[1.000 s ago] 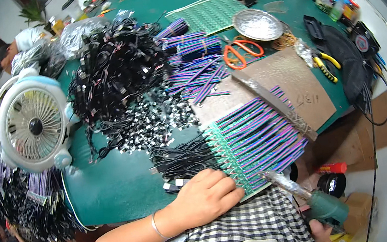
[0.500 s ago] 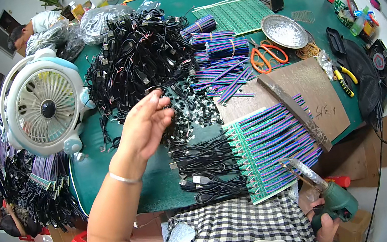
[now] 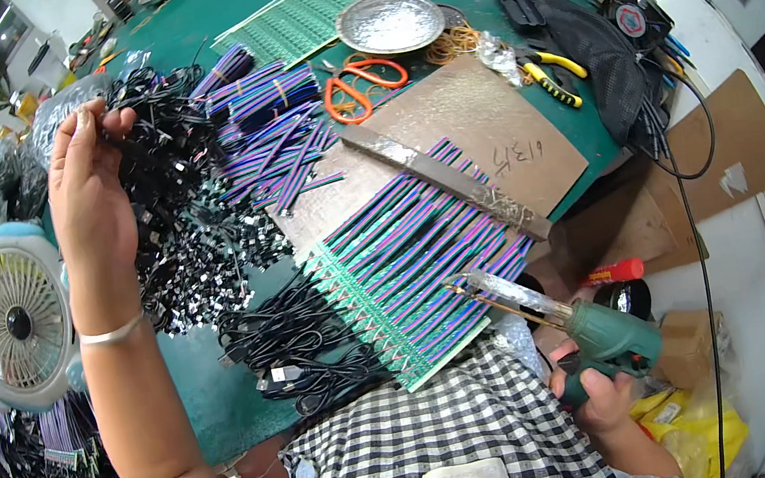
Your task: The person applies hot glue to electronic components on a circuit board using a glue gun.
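Note:
My left hand (image 3: pixel 96 199) is raised over the pile of black USB cables (image 3: pixel 156 135), thumb and fingertips drawn together in a pinch. Whatever is between them is too small to make out. In my right hand (image 3: pixel 599 395) is a green soldering gun (image 3: pixel 608 333), its thin tip over the ends of striped ribbon wires (image 3: pixel 402 236). These wires lie in rows on a green circuit board panel (image 3: pixel 371 326), with a flat metal bar (image 3: pixel 443 179) across them. Coiled black cables (image 3: pixel 287 329) rest left of the panel, below a heap of small connectors (image 3: pixel 207 267).
A white fan (image 3: pixel 15 322) stands at the left. Beyond the brown board (image 3: pixel 507 139) are orange-handled scissors (image 3: pixel 361 82), a metal dish (image 3: pixel 390 22) and yellow-handled pliers (image 3: pixel 557 76). A black cord (image 3: pixel 701 289) hangs at the right. Another person is at the far left.
My left hand has moved up and left, farther over the cable pile. The whole view has turned, shifting the table's contents left. The soldering gun stays in my right hand.

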### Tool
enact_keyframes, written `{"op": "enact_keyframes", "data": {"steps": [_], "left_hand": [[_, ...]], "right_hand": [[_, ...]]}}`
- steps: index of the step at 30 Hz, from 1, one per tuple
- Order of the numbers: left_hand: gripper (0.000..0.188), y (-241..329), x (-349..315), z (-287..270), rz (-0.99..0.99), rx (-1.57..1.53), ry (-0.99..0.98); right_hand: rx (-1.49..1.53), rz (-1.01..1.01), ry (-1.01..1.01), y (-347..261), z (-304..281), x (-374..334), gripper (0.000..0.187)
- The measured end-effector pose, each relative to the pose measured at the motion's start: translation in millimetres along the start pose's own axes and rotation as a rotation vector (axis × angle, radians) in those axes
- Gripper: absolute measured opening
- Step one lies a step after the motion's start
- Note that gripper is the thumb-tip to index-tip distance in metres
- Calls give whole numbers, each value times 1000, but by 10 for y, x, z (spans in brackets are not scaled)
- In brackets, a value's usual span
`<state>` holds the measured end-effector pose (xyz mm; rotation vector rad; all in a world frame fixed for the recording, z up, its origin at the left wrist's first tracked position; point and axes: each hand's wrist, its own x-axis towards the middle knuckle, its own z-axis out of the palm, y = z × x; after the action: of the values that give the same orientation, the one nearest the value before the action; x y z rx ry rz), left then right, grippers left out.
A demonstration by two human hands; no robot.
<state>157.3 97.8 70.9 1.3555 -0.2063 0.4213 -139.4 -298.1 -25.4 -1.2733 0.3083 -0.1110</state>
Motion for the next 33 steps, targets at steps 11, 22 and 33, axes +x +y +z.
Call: {"op": "enact_keyframes", "data": {"steps": [11,22,33], "left_hand": [[17,93,-2135,923,183,1031,-902],[19,46,-2277,1014,125,1067,-695],[15,22,-2305,1073,47,1131,-675]], "right_hand": [[27,195,-82,-34,-312,-265,51],[-201,237,-142,4,-391,-436,48],[-415,158,-232,-50,-358,-378,34]]}}
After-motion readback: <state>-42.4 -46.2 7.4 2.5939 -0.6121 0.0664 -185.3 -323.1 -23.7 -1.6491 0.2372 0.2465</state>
